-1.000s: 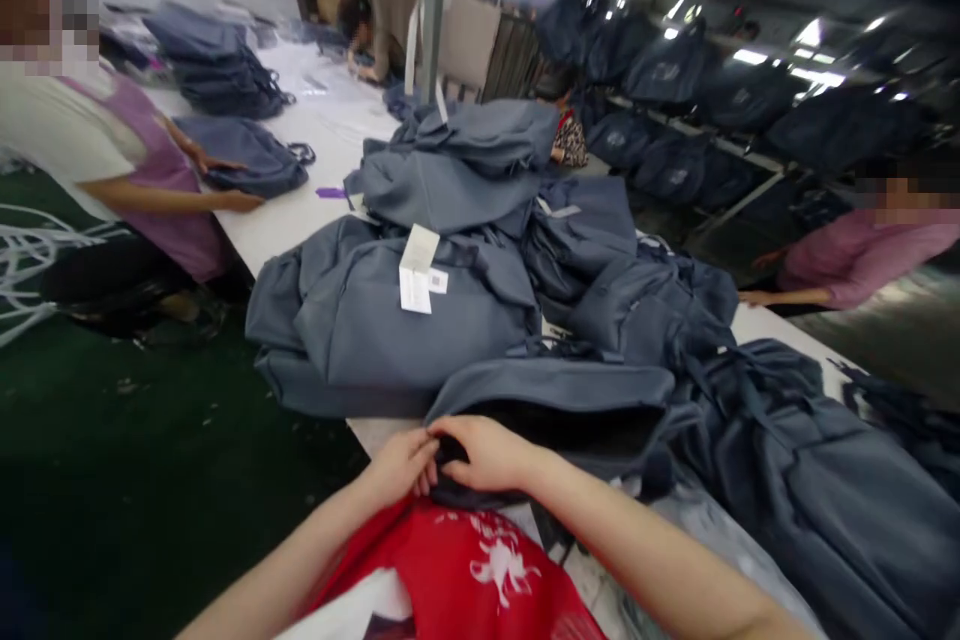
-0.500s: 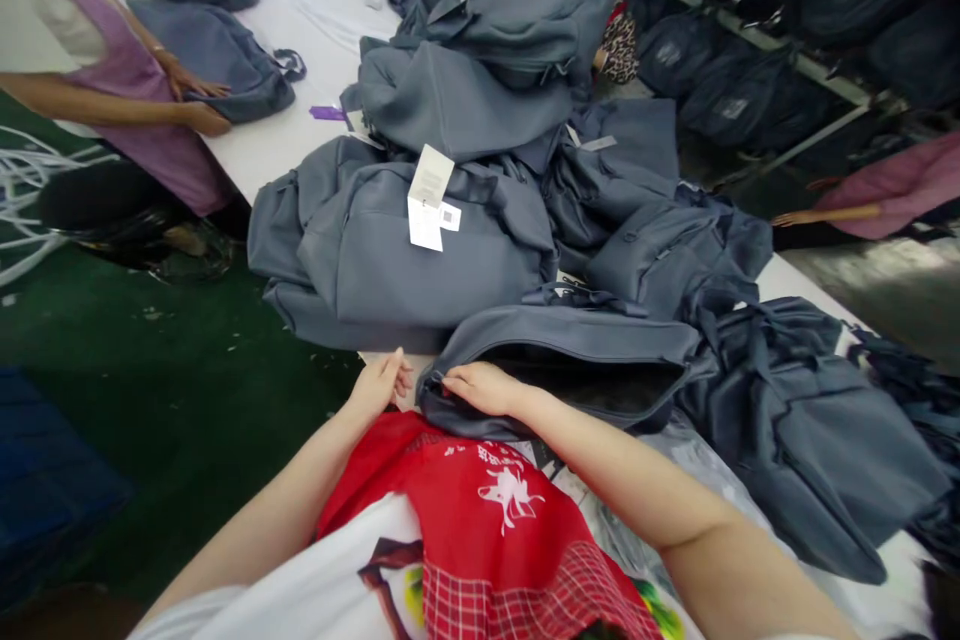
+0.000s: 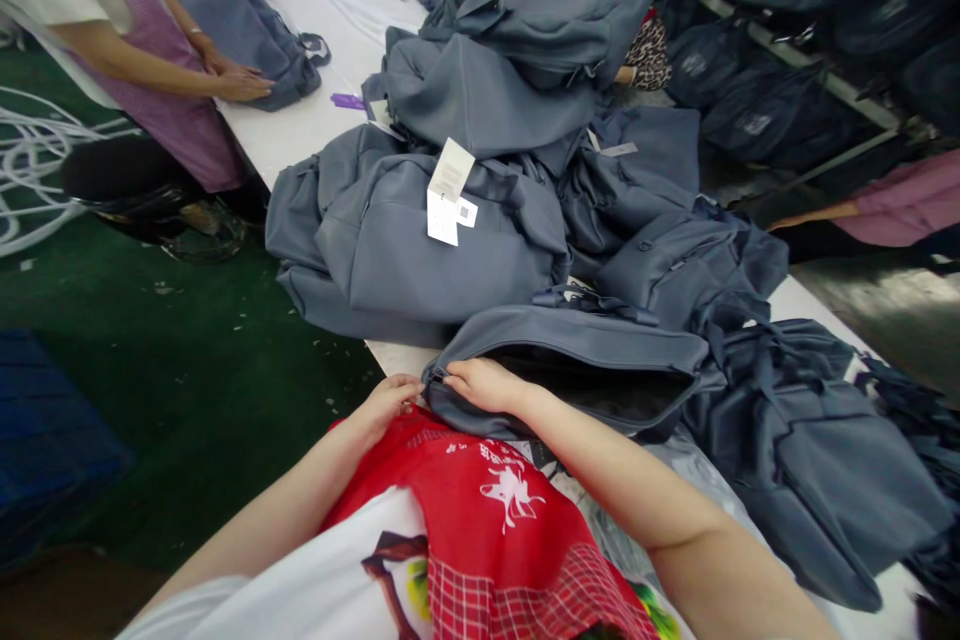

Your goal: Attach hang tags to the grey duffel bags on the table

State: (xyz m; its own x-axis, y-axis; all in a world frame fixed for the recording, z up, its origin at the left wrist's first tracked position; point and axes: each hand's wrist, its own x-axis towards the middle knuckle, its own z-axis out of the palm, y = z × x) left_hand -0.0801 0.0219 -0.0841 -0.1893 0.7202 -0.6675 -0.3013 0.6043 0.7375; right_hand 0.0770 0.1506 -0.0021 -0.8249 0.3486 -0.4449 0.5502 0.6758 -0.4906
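A grey-blue backpack [image 3: 577, 340] lies open-mouthed on the white table [image 3: 390, 355] right in front of me. My right hand [image 3: 484, 382] pinches the near left end of its opening, fingers closed on the fabric edge. My left hand [image 3: 386, 402] rests at the table edge just left of the bag, by my red shirt, with fingers curled and their tips hidden. Behind lies a larger backpack [image 3: 420, 240] with a white paper tag [image 3: 448, 190].
Several more grey-blue backpacks are heaped across the table [image 3: 525, 70] and to my right [image 3: 810, 440]. A person in a purple apron [image 3: 150, 70] handles a bag [image 3: 255, 35] at the far left. Another person's arm [image 3: 885, 205] reaches in at right. Green floor [image 3: 150, 360] lies left.
The view has tilted down and closer. My left hand let go of the bag's end and drew back to the table edge; my right hand stays on the opening.
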